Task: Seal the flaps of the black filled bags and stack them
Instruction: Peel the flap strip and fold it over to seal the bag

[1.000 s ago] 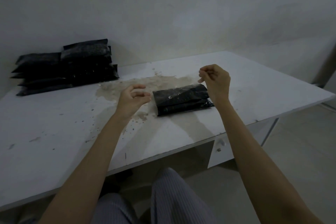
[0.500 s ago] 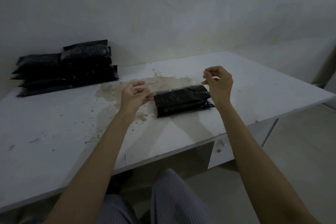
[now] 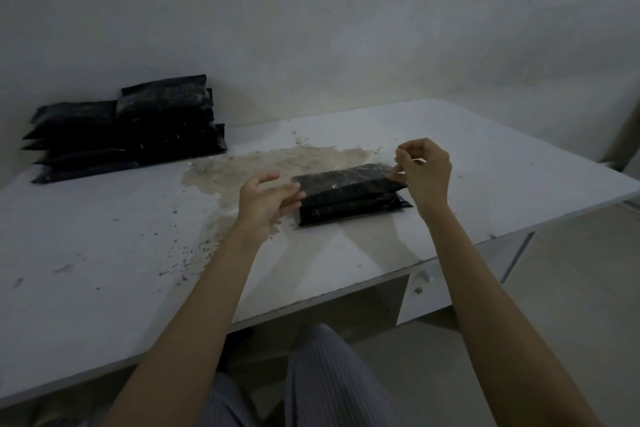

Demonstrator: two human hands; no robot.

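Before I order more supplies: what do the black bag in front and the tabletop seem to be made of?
Black bag: seemingly thin glossy plastic film; it creases and glints. Tabletop: looks like matte white laminated or painted board, with a thin flat edge, stained tan; I cannot tell the core.

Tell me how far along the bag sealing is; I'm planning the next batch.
Done: a stack of black bags at the table's far left. In hand: one black bag, left hand and right hand at its ends. Left: sealing it and stacking it.

No legible text anywhere.
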